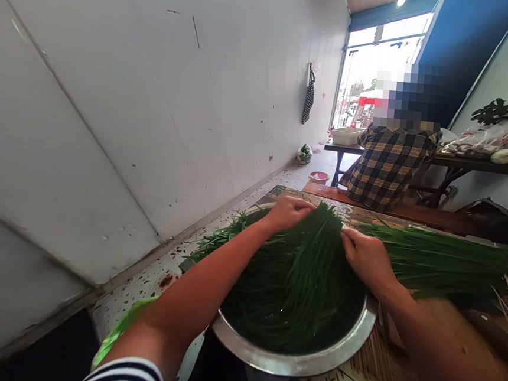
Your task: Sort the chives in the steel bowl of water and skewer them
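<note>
A wide metal basin (283, 365) stands before me, with long green garlic chives lying in dark water inside it. Between my two hands a bunch of garlic chives (318, 243) is raised at its cut ends, the rest trailing into the basin. My left hand (290, 212) pinches the bunch from the left. My right hand (366, 254) has its thumb and fingers closed on the right edge of the bunch. More leafy greens (218, 235) hang over the basin's left side.
A pile of garlic chives (443, 260) lies on the table to the right, near thin wooden skewers (377, 355). A person in a plaid shirt (385, 163) sits on a bench (438, 218) ahead, at another table with a white tub (346, 136). A wall (175, 118) rises at left.
</note>
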Demonstrator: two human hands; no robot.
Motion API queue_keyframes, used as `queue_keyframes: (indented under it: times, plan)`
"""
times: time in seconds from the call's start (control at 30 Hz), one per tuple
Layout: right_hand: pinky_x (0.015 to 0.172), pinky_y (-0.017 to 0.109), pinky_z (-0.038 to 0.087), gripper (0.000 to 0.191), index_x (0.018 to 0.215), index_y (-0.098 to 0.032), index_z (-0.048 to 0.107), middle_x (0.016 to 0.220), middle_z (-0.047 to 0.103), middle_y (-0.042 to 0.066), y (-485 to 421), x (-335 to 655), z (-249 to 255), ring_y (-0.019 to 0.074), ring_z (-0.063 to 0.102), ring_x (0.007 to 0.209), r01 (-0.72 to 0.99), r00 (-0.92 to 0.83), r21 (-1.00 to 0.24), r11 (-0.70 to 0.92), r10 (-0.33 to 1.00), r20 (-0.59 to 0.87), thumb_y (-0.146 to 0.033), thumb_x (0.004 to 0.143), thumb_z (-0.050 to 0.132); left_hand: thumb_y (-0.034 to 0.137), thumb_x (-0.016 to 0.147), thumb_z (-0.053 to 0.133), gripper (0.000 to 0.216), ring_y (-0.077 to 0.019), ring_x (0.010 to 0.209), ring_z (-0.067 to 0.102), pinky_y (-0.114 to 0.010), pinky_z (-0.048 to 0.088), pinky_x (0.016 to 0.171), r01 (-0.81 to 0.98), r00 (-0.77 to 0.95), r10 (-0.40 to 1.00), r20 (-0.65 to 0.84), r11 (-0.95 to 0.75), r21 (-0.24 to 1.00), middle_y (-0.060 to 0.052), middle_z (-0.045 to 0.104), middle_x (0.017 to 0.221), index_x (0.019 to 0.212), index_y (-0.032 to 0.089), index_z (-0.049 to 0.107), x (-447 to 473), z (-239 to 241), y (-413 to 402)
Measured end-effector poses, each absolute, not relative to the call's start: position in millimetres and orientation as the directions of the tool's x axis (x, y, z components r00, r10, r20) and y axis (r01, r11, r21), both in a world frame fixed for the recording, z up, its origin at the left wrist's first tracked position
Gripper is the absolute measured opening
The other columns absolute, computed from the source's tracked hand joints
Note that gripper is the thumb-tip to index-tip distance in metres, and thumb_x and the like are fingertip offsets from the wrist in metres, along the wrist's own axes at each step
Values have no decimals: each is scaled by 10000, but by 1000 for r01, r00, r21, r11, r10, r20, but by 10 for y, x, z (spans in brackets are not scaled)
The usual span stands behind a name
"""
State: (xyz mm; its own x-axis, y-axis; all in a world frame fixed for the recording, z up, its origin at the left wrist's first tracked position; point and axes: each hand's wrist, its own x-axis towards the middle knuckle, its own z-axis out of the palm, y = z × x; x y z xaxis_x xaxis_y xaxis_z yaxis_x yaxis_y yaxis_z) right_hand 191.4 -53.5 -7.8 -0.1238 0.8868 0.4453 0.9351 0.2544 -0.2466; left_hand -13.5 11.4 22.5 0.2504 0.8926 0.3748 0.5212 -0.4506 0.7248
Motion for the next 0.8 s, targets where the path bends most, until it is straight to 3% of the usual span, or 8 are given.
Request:
queue_keyframes:
  times: [0.1, 0.3, 0.47, 0.7, 0.8]
  plan:
    - [697, 294, 475, 311, 979, -186, 692, 955, 722, 73, -536, 1917, -78, 226, 678, 839, 938, -130, -232, 257, 883, 452, -277, 879, 412, 207, 743, 558, 230, -127, 745, 616, -217, 473, 715, 667, 162, 919, 359, -370, 646, -39, 716, 823, 879, 157, 736, -281, 305, 138]
    - [668, 292, 458, 308, 959, -187, 692, 920, 727, 70, -531, 1928, -76, 230, 680, 808, 946, -131, -208, 247, 881, 454, -289, 881, 413, 266, 670, 629, 185, -106, 636, 564, -192, 399, 589, 785, 405, 905, 134, -419, 457, -19, 686, 692, 772, 162, 744, -419, 183, 218]
    - [671, 287, 450, 302, 967, -184, 690, 933, 726, 70, -529, 1940, -88, 223, 679, 810, 939, -144, -215, 269, 875, 463, -286, 879, 419, 152, 633, 588, 189, -83, 581, 514, -188, 348, 554, 803, 499, 865, 49, -483, 350, 3, 661, 654, 741, 171, 742, -350, 96, 222]
    - [664, 293, 450, 300, 963, -179, 692, 913, 727, 77, -537, 1924, -63, 233, 679, 800, 942, -141, -215, 257, 886, 443, -280, 874, 424, 104, 613, 545, 224, -75, 552, 482, -181, 331, 533, 782, 566, 821, -74, -507, 362, 28, 622, 590, 703, 181, 735, -391, 206, 142]
    - [660, 295, 452, 302, 975, -179, 690, 906, 728, 78, -539, 1931, -60, 234, 679, 796, 942, -141, -215, 259, 884, 446, -282, 873, 425, 91, 611, 547, 239, -86, 588, 517, -184, 354, 557, 787, 541, 840, -49, -485, 382, 20, 648, 639, 714, 189, 740, -420, 218, 155]
